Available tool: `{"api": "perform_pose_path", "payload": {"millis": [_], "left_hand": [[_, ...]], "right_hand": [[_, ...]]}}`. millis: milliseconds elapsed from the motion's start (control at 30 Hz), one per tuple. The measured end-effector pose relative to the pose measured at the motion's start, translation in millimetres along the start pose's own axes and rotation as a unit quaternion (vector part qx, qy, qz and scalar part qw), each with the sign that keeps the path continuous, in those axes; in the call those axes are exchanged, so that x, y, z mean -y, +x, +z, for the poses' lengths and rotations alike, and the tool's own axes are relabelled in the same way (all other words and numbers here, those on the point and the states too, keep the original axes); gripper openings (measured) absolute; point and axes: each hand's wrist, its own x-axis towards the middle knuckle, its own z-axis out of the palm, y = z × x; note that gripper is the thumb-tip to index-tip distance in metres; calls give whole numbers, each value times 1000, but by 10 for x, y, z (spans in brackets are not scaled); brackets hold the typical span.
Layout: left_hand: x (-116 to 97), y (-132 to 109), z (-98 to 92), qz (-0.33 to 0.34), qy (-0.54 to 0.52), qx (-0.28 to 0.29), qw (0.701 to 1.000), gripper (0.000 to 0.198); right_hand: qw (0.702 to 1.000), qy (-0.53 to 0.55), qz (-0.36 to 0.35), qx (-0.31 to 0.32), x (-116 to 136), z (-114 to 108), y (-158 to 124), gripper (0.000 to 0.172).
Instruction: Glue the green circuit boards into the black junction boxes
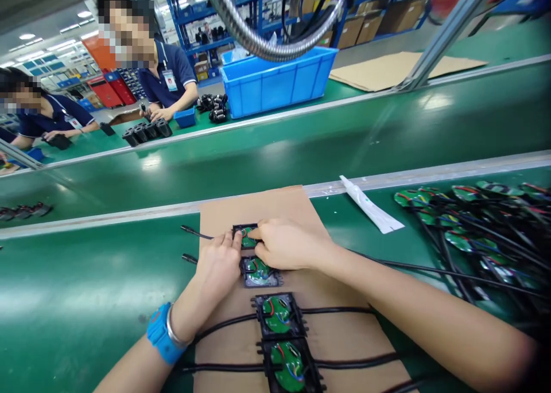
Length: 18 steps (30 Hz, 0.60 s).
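On a brown cardboard sheet (232,301) several black plastic housings stand in a column, each with a round green circuit board inside. My left hand (220,261), fingers together, holds the left side of the farthest black housing (236,229), where a black cable leaves it. With the index finger of my right hand (288,244) I press on the green circuit board (247,236) in that same housing; my other fingers are curled. Just nearer lies a second housing (261,272), partly under my right hand. Two more housings (279,315) (290,365) sit closer, cables running out both sides.
A white tube (372,206) lies right of the cardboard. Beyond it is a heap of circuit boards with black cables (473,232). A metal-edged green channel (301,146) crosses ahead. Past it are a blue bin (279,86), a hanging metal hose (275,51) and co-workers (167,77).
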Motion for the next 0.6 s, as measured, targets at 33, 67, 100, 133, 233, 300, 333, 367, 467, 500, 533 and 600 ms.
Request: {"api": "perform_pose_path", "payload": {"millis": [33, 67, 100, 133, 233, 300, 333, 367, 467, 500, 533, 600], "left_hand": [[20, -14, -32, 1, -8, -6, 1000, 53], [42, -31, -64, 0, -15, -11, 1000, 53], [64, -46, -91, -5, -25, -24, 999, 53], [85, -55, -111, -9, -38, -42, 998, 51], [133, -18, -123, 7, -91, -94, 991, 37], [158, 49, -101, 55, -118, -97, 987, 26], [169, 84, -85, 81, -125, -88, 985, 23], [179, 115, -67, 103, -131, -80, 983, 20], [193, 157, -6, 135, -139, -69, 979, 19], [191, 157, 16, 136, -140, -69, 978, 19], [184, 152, 38, 134, -140, -70, 979, 19], [163, 138, 80, 126, -141, -73, 979, 19]], "right_hand": [[1000, 19, -15, 1, -34, -15, -14, 35], [999, 41, -29, -1, -72, -26, -33, 38], [997, 63, -40, -5, -110, -31, -56, 43], [996, 81, -46, -10, -148, -30, -81, 47], [994, 97, -28, -29, -226, 5, -146, 40], [996, 86, -10, -33, -238, 29, -173, 26], [996, 79, -2, -35, -234, 33, -179, 20], [997, 72, 5, -35, -225, 28, -182, 16], [998, 64, 22, -18, -191, -25, -168, 13], [997, 68, 26, -9, -183, -48, -157, 15], [997, 76, 28, 4, -180, -66, -145, 17], [995, 94, 31, 21, -184, -71, -123, 19]]}}
